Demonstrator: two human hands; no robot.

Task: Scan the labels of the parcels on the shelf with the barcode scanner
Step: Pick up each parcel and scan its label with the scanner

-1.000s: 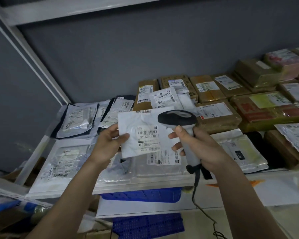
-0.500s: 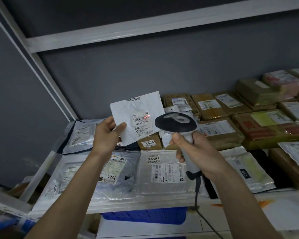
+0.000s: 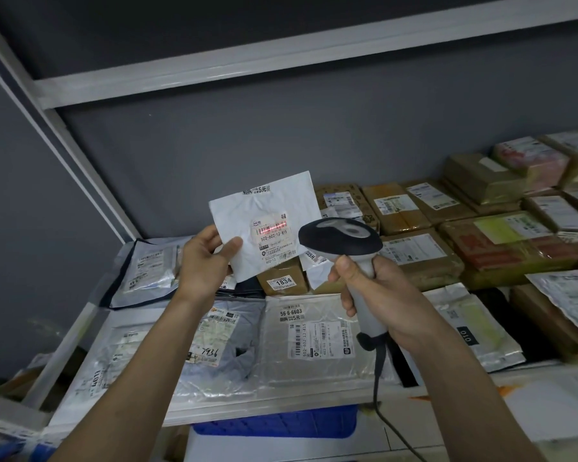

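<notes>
Both hands are raised in front of the shelf: the left hand (image 3: 203,261) pinches the lower left corner of a flat white plastic mailer (image 3: 264,225) between thumb and fingers and holds it up tilted, with its label side toward the camera, while the right hand (image 3: 379,295) is wrapped tightly around the light grey handle of a barcode scanner with a black head (image 3: 339,241). This scanner head is just to the right of the mailer and points at it, and a red scan line (image 3: 271,230) lies across the barcode on the mailer's white printed label (image 3: 273,236), above the number 502-602-12-815. A dark cable (image 3: 379,381) hangs down from the bottom of the handle. Below the hands, the white metal shelf (image 3: 194,413) is covered with parcels. On its near left part lie flat grey and silvery plastic bags, among them a large silvery bag with the sticker 56-6-6603 (image 3: 309,338) directly under the scanner. On the far and right part stand many brown cardboard boxes wrapped in tape (image 3: 417,251), close together, each with a white label. A small brown box marked 1834 (image 3: 282,281) sits just under the held mailer. Under the near shelf edge a blue plastic crate (image 3: 281,425) is partly visible.
</notes>
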